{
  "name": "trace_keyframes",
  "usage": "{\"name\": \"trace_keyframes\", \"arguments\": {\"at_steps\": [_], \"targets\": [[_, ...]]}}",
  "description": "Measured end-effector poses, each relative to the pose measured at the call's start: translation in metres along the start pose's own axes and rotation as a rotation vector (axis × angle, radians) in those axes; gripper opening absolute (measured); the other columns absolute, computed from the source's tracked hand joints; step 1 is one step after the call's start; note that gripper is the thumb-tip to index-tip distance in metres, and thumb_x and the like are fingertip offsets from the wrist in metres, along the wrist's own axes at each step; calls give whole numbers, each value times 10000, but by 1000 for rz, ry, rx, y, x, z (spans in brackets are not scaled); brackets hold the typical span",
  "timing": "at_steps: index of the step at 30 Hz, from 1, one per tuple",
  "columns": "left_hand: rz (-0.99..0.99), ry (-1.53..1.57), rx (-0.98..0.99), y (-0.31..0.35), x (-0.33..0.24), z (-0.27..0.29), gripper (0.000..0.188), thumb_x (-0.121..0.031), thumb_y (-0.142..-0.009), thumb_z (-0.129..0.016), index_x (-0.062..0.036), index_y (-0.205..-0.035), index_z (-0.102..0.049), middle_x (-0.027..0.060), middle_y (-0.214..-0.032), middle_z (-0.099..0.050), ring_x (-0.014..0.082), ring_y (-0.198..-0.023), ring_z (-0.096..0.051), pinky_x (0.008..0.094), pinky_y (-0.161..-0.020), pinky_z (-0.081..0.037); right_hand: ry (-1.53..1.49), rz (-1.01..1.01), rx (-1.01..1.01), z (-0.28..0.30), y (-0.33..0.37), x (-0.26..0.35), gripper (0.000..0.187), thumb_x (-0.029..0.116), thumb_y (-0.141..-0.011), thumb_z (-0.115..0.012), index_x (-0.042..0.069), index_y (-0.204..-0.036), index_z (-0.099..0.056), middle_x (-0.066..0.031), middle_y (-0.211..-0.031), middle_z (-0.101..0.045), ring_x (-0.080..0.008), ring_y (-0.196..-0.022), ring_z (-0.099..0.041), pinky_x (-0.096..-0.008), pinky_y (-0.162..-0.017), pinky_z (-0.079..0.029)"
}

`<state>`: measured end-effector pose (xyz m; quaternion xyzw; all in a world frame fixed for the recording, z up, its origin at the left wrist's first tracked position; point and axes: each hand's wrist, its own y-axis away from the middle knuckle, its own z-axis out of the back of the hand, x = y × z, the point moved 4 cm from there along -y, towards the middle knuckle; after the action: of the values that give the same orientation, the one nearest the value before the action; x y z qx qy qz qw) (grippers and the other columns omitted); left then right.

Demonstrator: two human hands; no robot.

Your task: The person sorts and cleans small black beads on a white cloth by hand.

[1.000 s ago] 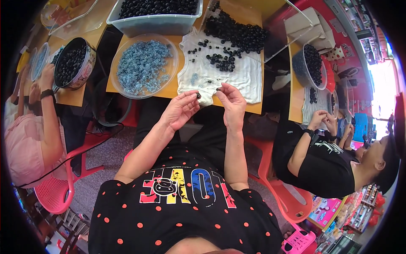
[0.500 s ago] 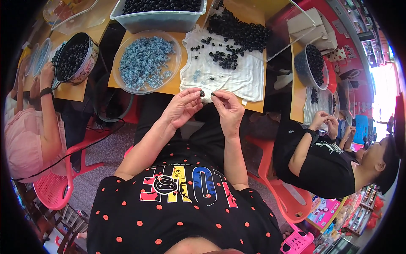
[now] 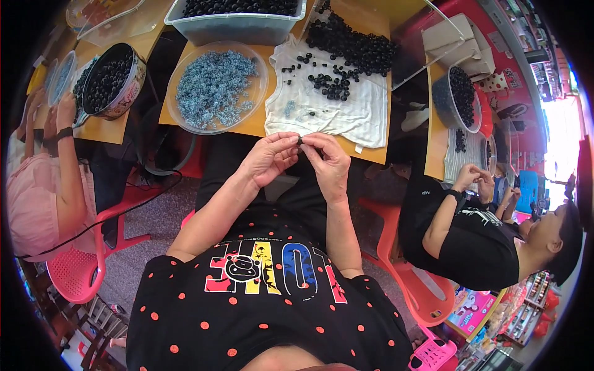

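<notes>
Just in front of the table edge my two hands meet at the fingertips. My left hand (image 3: 272,159) pinches a small black round piece (image 3: 301,140) between thumb and forefinger. On the other side, the thumb and fingers of my right hand (image 3: 329,162) close on the same spot. Any second part between them is mostly hidden by the fingertips. Beyond the hands lies a white cloth (image 3: 346,120) with scattered black round pieces (image 3: 331,88) and a few clear bluish ones (image 3: 291,110). A larger heap of black pieces (image 3: 352,46) covers its far right.
Left of the cloth stands a round clear tray (image 3: 172,111) of light-blue wheel-like pieces. A plastic bin (image 3: 241,29) of black pieces is behind it. Co-workers sit on both sides, near a black pot (image 3: 133,93) at left and a bucket (image 3: 440,99) at right.
My right hand has moved left and its fingertips now touch those of my left hand. The black piece in the left fingers and the dark piece in the right have been brought together.
</notes>
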<state>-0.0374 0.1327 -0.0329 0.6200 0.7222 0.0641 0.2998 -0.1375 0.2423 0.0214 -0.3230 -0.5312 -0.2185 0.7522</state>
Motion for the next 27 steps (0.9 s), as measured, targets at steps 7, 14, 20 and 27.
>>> {"name": "trace_keyframes", "arguments": {"at_steps": [7, 14, 20, 27], "targets": [[-6, 2, 16, -1, 2, -1, 166, -102, -913, -704, -46, -1059, -649, 14, -913, -675, 98, -805, -639, 256, -740, -556, 13, -46, -74, 1, 0, 0, 178, -58, -813, -736, -8, -983, -720, -61, -985, -694, -118, -893, -637, -239, -785, -504], [-2, -11, -18, -2, 4, 3, 178, -102, -907, -712, -49, -1065, -650, 6, -909, -672, 93, -805, -639, 257, -746, -557, 210, 45, -54, 1, 0, 11, 179, -46, -780, -755, -2, -948, -712, -89, -937, -708, -170, -838, -671, -267, -762, -523], [-16, -61, -48, -3, 5, 6, 166, -104, -902, -718, -55, -1049, -660, -2, -910, -674, 84, -809, -640, 258, -756, -549, 282, 119, -86, -2, 2, 14, 162, -48, -772, -745, 0, -922, -707, -108, -934, -723, -234, -860, -696, -313, -769, -534], [-22, -68, -54, -6, 7, 12, 165, -103, -923, -691, -56, -1075, -647, 4, -950, -667, 98, -850, -634, 265, -782, -549, 357, 104, -71, -6, 3, 15, 144, -23, -779, -740, 3, -916, -705, -118, -912, -720, -265, -852, -689, -330, -768, -532]]}}
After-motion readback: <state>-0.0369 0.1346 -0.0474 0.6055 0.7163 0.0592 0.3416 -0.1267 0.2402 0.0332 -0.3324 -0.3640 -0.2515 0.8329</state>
